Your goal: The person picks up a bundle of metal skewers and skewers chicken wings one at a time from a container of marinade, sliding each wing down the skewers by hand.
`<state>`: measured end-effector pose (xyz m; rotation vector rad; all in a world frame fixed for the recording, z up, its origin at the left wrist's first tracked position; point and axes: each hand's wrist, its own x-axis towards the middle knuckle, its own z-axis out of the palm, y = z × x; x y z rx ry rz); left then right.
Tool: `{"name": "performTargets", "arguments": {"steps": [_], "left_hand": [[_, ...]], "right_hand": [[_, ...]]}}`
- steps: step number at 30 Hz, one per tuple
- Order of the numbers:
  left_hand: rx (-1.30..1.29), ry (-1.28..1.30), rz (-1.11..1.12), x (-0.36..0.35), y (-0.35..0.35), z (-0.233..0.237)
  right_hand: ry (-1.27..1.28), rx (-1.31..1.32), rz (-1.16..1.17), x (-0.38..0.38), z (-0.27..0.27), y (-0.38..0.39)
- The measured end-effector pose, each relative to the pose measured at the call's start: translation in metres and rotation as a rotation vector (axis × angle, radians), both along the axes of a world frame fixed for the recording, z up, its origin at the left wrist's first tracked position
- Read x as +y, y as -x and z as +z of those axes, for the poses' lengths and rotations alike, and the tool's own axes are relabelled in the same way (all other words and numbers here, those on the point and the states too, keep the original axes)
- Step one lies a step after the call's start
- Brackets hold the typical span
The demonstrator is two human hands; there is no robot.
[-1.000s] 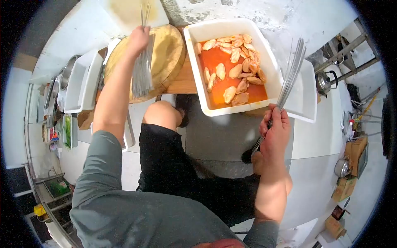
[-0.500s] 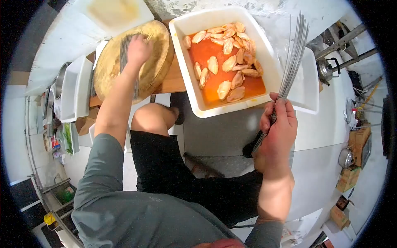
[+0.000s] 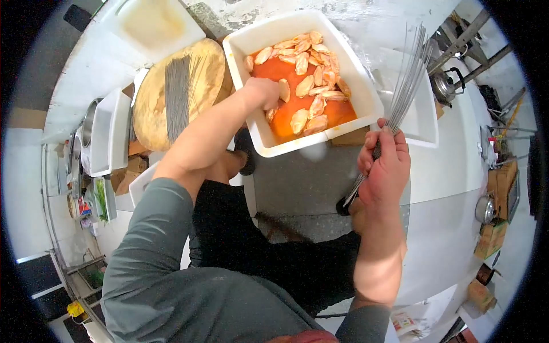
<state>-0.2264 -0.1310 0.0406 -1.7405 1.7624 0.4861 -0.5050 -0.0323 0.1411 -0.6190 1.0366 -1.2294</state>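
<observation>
My right hand (image 3: 389, 157) is closed round a bundle of thin metal skewers (image 3: 407, 86), their tips fanning upward and their other ends poking out below the fist. My left hand (image 3: 264, 91) reaches down into a white tub (image 3: 374, 108) at its left side, over the chicken wings. Its fingers are mostly hidden beneath the hand, so I cannot tell whether they grip a wing. One chicken wing (image 3: 284, 90) lies right beside the fingers. More wings (image 3: 318, 106) rest in orange-red marinade. A flat row of skewers (image 3: 178, 97) lies on the round wooden board (image 3: 151, 108).
A white cutting board (image 3: 160, 26) leans behind the wooden board. White bins stand left (image 3: 108, 134) and right (image 3: 426, 117) of the work area. A metal kettle (image 3: 445, 87) is at the far right. Cardboard boxes (image 3: 490, 240) stand on the right.
My left hand has left the skewers on the round board and moved right into the tub. The right hand still holds its bundle. The view has shifted slightly.
</observation>
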Motion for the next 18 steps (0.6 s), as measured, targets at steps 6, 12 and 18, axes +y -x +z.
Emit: {"name": "performTargets", "arguments": {"steps": [6,12,18], "left_hand": [[0.006,-0.008,0.103,-0.004,0.013,0.0],[0.015,0.023,0.042,-0.013,0.007,-0.015],[0.171,0.312,0.297,0.0,-0.004,0.011]], "right_hand": [[0.011,-0.05,0.03,0.006,0.004,0.018],[0.027,-0.078,0.014,0.007,0.004,0.028],[0.0,-0.072,-0.032,0.005,0.007,0.033]]}}
